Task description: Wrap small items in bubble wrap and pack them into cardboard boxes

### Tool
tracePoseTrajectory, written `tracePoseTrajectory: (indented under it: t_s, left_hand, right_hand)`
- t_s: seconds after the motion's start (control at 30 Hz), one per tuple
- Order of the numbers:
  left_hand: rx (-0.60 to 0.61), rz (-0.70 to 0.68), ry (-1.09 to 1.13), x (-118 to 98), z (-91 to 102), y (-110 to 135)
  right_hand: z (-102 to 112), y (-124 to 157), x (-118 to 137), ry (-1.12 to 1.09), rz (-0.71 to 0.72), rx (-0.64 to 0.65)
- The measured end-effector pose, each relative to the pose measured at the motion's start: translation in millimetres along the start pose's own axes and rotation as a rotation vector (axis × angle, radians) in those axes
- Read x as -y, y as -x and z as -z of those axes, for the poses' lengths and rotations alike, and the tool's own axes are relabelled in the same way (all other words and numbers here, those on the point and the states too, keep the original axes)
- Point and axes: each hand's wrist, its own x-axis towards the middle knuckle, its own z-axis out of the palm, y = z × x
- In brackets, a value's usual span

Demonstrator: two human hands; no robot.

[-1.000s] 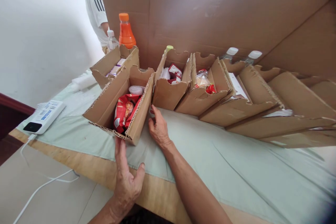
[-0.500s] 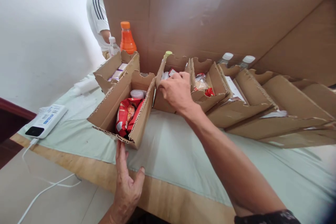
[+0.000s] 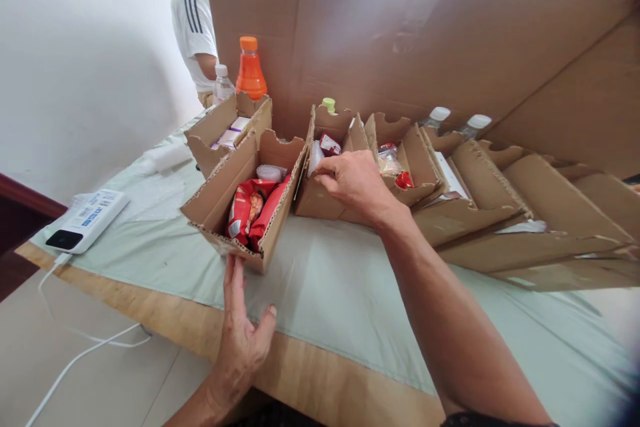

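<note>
My left hand point(image 3: 245, 340) has its fingers stretched up against the front of a cardboard box point(image 3: 273, 240), thumb apart. That box stands at an angle and holds red snack bags point(image 3: 255, 210) and a clear plastic pack point(image 3: 271, 173). At the row behind, my right hand point(image 3: 355, 180) pinches the front rim of another cardboard box point(image 3: 320, 203), its thumb low and index finger above; the fingertips are partly hidden. Inside that second box are a dark red packet point(image 3: 330, 144) and something whitish in plastic point(image 3: 316, 157).
More cardboard boxes point(image 3: 480, 213) lean in a row to the right. A box point(image 3: 200, 147) with small purple-white packs stands left. Behind are an orange bottle point(image 3: 251, 73), a clear bottle point(image 3: 223, 87) and a tall cardboard panel point(image 3: 380, 40). A white power bank point(image 3: 90, 220) trails a cable. One person stands behind.
My right hand has drawn back from over the box opening to its front rim, uncovering the dark red packet. My left hand stays at the front box. The view has shifted slightly.
</note>
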Motion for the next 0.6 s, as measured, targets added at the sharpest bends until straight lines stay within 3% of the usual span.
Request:
tracePoseTrajectory:
  t_s: [0.33,0.6]
  left_hand:
    - [0.144,-0.055,-0.030,-8.3,-47.8,-90.8]
    - [0.148,-0.039,-0.026,-2.1,-60.4,-141.0]
  right_hand:
    - [-1.4,7.3,-5.5,-0.041,-0.053,-0.011]
    - [-5.6,9.0,-4.5,-0.072,-0.057,-0.034]
